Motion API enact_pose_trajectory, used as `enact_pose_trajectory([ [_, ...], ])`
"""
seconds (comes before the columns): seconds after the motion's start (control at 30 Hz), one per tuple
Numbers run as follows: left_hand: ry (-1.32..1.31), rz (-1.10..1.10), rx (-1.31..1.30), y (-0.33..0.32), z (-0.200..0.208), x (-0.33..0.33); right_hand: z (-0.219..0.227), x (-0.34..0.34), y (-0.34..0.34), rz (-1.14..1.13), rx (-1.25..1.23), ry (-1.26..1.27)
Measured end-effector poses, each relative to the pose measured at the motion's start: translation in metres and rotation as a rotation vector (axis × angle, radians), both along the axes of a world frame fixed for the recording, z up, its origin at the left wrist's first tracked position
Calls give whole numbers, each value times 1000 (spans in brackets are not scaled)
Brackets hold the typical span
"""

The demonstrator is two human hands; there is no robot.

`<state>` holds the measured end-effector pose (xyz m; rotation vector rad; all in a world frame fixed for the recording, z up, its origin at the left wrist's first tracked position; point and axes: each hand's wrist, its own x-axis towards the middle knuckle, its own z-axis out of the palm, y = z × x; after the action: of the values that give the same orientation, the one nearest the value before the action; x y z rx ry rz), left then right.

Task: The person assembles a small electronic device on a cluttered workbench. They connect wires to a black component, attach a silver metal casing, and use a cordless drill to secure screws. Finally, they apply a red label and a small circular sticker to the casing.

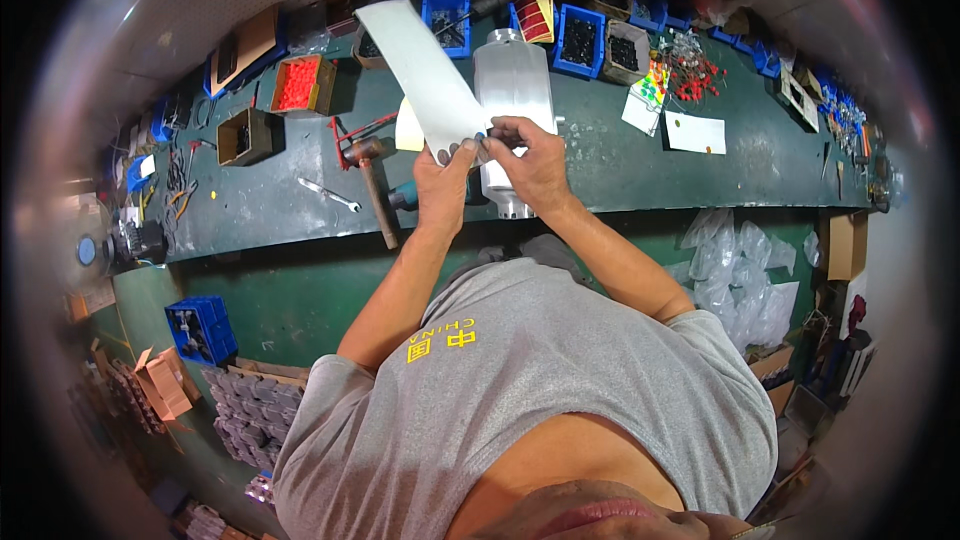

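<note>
A long pale, sheet-like strip (425, 70) slants up and to the left over the workbench. My left hand (441, 188) is closed on its near end, the thumb lying on top. At the same end my right hand (533, 162) is held in a pinch, finger and thumb together by the strip's corner; whatever is between them is too small to make out. Behind my hands a shiny silver metal canister (513, 85) lies on the bench, its narrow neck pointing away from me. The strip and my right hand cover part of it.
Left of my hands lie a wooden-handled mallet (375, 190), a wrench (330, 193) and a teal tool (404, 196). Boxes line the back, one with red parts (299, 84), others blue (578, 41). White cards (695, 134) and wired red parts (695, 70) lie right.
</note>
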<state>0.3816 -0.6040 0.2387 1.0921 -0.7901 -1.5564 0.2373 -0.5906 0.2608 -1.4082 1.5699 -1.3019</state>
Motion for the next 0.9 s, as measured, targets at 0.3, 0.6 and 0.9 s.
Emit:
enact_pose_trajectory([
  [0.3,-111,17,-113,-3,-3,-3,-16,-8,-4,-77,102,-179],
  [0.6,-749,-229,-602,-3,6,0,-11,-17,-17,-136,0,-174],
  [0.9,-421,-256,-310,2,-1,-5,-2,-15,-20,-11,83,-328],
])
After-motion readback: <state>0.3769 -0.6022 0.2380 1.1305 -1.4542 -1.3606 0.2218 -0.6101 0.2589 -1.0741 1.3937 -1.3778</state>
